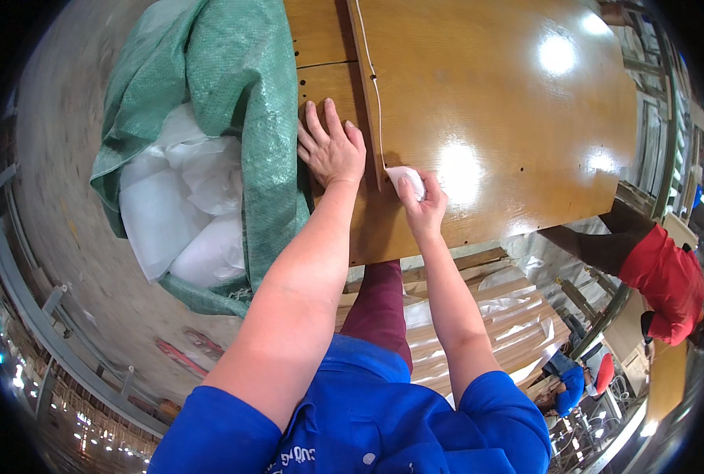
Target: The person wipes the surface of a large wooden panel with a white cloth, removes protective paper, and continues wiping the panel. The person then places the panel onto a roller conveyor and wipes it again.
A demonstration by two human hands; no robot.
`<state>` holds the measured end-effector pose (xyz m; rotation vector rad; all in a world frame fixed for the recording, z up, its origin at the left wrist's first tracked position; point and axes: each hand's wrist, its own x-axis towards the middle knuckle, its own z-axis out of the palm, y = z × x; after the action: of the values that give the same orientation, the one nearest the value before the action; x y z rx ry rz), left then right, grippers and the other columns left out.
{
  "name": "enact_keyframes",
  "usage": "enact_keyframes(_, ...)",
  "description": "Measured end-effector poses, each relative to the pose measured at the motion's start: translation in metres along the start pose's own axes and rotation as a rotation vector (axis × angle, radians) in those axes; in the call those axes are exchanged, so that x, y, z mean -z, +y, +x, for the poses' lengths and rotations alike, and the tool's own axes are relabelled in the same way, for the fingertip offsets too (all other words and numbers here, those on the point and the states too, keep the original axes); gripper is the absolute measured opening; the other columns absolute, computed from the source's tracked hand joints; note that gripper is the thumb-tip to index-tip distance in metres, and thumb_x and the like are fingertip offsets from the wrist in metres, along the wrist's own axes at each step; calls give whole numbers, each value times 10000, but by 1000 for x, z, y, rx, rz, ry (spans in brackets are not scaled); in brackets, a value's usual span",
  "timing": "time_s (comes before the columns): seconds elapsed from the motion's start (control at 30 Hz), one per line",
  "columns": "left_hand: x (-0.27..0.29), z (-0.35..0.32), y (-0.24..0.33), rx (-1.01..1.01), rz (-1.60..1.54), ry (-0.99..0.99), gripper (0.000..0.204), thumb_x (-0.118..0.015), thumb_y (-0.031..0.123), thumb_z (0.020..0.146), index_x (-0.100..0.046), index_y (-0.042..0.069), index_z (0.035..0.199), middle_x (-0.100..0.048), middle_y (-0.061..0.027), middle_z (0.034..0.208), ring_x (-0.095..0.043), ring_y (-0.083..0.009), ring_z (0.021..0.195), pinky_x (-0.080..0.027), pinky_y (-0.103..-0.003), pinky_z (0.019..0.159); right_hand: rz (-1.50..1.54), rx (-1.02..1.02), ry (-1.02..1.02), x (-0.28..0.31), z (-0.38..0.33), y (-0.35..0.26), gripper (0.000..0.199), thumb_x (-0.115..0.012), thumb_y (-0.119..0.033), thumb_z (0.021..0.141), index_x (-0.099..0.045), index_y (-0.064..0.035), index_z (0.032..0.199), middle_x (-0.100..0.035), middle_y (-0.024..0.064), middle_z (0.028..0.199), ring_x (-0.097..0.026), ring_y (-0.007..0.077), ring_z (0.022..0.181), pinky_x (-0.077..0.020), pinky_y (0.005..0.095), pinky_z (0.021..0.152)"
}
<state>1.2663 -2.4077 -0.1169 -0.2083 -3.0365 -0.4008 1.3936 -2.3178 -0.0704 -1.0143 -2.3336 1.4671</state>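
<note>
My left hand [333, 150] lies flat with fingers spread on a brown wooden panel [324, 83], beside the green sack. Wrapped in my right hand [425, 207] is a soft white wad [406, 181] with a pointed corner; I cannot tell whether it is foam, cloth or a filled bag. Its tip touches the left edge of a large glossy brown board [478, 103], which sits on top of the panel. From that tip a thin white line [377, 95] runs away along the board's edge; cord or bead of paste, I cannot tell.
To the left stands an open green woven sack [261, 118] filled with white foam or plastic sheets [174, 201]. A stack of wooden boards [494, 308] lies below the glossy board. At the right are a person in red [664, 276] and a person in blue [571, 391].
</note>
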Motion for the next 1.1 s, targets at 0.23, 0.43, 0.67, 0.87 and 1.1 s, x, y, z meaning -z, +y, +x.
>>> enact_keyframes(0.23, -3, -2, 2, -7, 39, 28, 513, -518, 321, 819, -417, 177, 1301, -309, -95, 1383, -304, -386, 1252, -333, -521, 934, 14, -1, 72, 6, -20, 4, 213, -692, -165, 795, -631, -6, 923, -659, 83, 768, -605, 103, 671, -493, 239, 618)
enact_keyframes(0.43, -3, -2, 3, -8, 48, 31, 501, -508, 323, 825, -419, 183, 1298, -313, -88, 1382, -298, -382, 1252, -333, -515, 928, -32, 28, 79, 5, -22, 8, 196, -699, -158, 772, -640, -24, 903, -665, 96, 783, -636, 158, 671, -502, 266, 629)
enact_keyframes(0.67, -4, -2, 3, -6, 73, 31, 498, -505, 325, 827, -420, 184, 1297, -317, -85, 1378, -297, -370, 1253, -333, -502, 925, -13, -9, 125, 15, -31, 16, 197, -693, -161, 775, -640, -35, 917, -667, 101, 787, -643, 179, 682, -505, 276, 632)
enact_keyframes(0.87, -4, -3, 4, -2, 61, 36, 484, -503, 318, 829, -426, 184, 1288, -323, -90, 1375, -299, -359, 1254, -330, -506, 929, -7, -74, 169, 30, -30, 19, 199, -685, -167, 791, -640, -34, 932, -664, 96, 777, -635, 156, 678, -504, 269, 635)
enact_keyframes(1.1, -4, -4, 6, -19, 64, 47, 475, -498, 313, 831, -429, 183, 1283, -327, -90, 1370, -300, -353, 1254, -338, -503, 928, -15, -42, 170, 34, -26, 23, 195, -691, -184, 788, -647, -35, 907, -661, 93, 771, -635, 162, 678, -499, 270, 641)
